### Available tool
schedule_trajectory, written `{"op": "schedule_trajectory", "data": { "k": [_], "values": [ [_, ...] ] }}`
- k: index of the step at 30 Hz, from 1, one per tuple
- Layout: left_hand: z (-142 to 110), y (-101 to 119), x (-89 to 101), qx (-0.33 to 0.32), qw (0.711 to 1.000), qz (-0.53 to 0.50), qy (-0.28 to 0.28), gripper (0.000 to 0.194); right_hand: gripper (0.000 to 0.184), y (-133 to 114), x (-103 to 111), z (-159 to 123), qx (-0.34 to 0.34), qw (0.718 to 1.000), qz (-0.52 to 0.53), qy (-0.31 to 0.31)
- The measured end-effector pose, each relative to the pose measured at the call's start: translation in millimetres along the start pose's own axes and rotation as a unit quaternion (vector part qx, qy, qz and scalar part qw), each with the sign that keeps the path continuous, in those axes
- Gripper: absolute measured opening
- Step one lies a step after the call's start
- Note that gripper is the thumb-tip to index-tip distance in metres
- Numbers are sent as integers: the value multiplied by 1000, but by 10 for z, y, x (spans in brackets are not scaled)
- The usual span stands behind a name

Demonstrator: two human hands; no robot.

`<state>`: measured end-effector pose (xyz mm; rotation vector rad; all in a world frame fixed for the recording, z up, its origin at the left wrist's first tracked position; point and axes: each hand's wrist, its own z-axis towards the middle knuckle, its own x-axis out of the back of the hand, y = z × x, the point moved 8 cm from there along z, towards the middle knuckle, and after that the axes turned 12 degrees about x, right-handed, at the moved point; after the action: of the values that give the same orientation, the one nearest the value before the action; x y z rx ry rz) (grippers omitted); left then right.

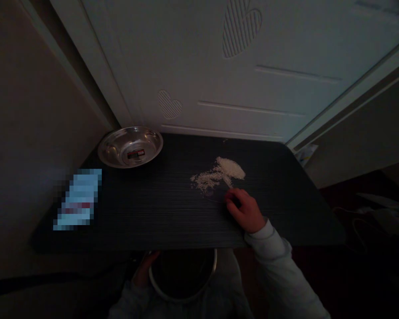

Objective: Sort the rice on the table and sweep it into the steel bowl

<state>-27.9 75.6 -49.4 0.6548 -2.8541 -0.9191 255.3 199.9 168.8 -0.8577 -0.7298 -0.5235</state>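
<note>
Nearest the camera, just below the front edge of the dark, finely lined tabletop (136, 217), a round, dark-insided vessel with a pale metallic rim (182, 274) is seen in front of the body, its far side hidden by that edge. Its left side is touched by the left hand (142, 272), which is sunk in shadow, so how firmly the grip is closed there cannot be told. Over the tabletop, the right hand (246, 210) is reached out from a light grey sleeve (282, 261); its fingers are curled and the thumb is brought close to the forefinger, but whether anything is pinched in that grip cannot be told in the dim light. Just beyond its fingertips, an oval heap of small, off-white grains (232, 168) is set on the tabletop, and a thinner scatter of the same grains (206, 179) is spread to its left. Towards the far left corner, a wide, shiny, silver metal bowl (111, 148) is placed, with a small, dark, red-marked rectangular object (136, 153) contained in it. Nearer the left edge, a pale blue, pixelated slab (78, 199) is shown. Behind, the tabletop is backed by a white panel with embossed striped hearts (136, 66).
</note>
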Motion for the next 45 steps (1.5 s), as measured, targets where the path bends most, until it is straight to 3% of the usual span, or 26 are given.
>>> {"op": "schedule_trajectory", "data": {
  "k": [6,14,19,22,27,31,39,45],
  "values": [
    [112,-93,133,-22,999,2,32,10,9,-27,-25,0,8,1000,9,-17],
    [158,-132,158,-35,999,2,34,15,7,-77,-82,-4,25,999,11,-43],
    [110,-89,169,-52,998,20,-8,21,7,-135,-126,5,40,997,10,-65],
    [54,-59,142,-37,999,-1,-6,21,7,-162,-159,-8,46,996,2,-76],
    [-117,36,-80,31,999,-43,-9,16,8,-186,-218,-54,34,995,-8,-92],
    [-211,127,-147,24,998,-50,-12,14,8,-236,-245,-75,37,994,-5,-102],
    [-107,17,-62,30,998,-59,-18,15,10,-332,-342,-117,47,988,-7,-146],
    [-162,67,-208,40,995,-82,-47,19,16,-381,-374,-139,43,987,-17,-151]
  ]
}}
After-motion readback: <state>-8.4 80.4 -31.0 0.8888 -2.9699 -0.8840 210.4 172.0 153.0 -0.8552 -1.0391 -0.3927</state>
